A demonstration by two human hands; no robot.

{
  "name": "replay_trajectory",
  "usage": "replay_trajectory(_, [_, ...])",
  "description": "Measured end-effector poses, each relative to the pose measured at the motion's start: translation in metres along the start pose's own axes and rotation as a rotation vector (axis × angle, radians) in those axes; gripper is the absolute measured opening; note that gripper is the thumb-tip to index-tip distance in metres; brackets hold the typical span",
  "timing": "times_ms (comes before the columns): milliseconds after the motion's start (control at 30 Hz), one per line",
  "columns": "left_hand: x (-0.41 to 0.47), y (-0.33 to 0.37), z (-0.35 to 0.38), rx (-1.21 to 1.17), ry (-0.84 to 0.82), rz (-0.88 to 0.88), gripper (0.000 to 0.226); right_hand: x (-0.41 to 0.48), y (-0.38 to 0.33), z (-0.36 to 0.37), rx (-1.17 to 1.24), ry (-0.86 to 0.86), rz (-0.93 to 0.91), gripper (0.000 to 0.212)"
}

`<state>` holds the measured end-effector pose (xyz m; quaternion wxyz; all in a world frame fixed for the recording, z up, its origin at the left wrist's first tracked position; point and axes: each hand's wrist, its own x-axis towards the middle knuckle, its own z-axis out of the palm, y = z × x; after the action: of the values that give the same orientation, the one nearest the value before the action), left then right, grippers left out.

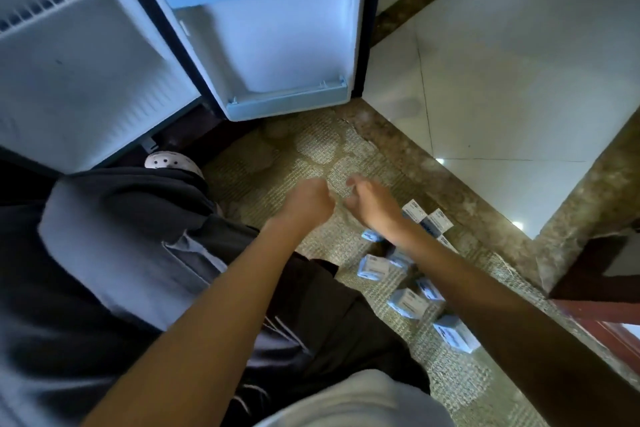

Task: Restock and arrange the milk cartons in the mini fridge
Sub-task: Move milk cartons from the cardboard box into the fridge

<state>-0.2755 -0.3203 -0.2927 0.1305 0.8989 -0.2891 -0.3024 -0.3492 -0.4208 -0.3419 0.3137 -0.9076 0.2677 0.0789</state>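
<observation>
Hands: left hand (306,199) loosely closed, right hand (372,201) open, both empty
Cartons: milk cartons (405,283) scattered on rug (311,146)
Advice: grip one upright, carry to open fridge (86,80)

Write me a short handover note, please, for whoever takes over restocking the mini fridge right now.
Left hand: loosely closed, holding nothing, above the rug.
Right hand: open, empty, beside the left.
Mini fridge: door wide open; no cartons visible on the wire shelf or in the door racks.
Milk cartons: about seven or eight, scattered on the rug under and beyond the right forearm, some upright, some tipped.
Done: fridge opened, cartons brought beside it.
Left: pick up each carton, load and line them up inside.
</observation>
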Motion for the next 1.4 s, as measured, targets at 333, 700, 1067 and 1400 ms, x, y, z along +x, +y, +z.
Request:
replay_trajectory(333, [-0.086, -0.058, -0.186, -0.135, 0.696, -0.153, 0.030, 0.004, -0.226, -0.092, 0.105, 0.318, -0.506, 0.027])
replay_trajectory(700, [-0.240, -0.210, -0.200, -0.207, 1.026, -0.571, 0.031, -0.076, -0.412, 0.008, 0.116, -0.023, -0.985, 0.025])
replay_trajectory(1067, [-0.281, -0.335, -0.054, -0.540, 0.720, -1.056, 0.028, -0.092, -0.446, 0.190, -0.497, -0.573, -1.011, 0.026])
replay_trajectory(1400, [-0.259, -0.359, 0.050, -0.535, 0.377, -1.248, 0.019, -0.076, -0.396, 0.289, -0.825, -0.806, -1.093, 0.030])
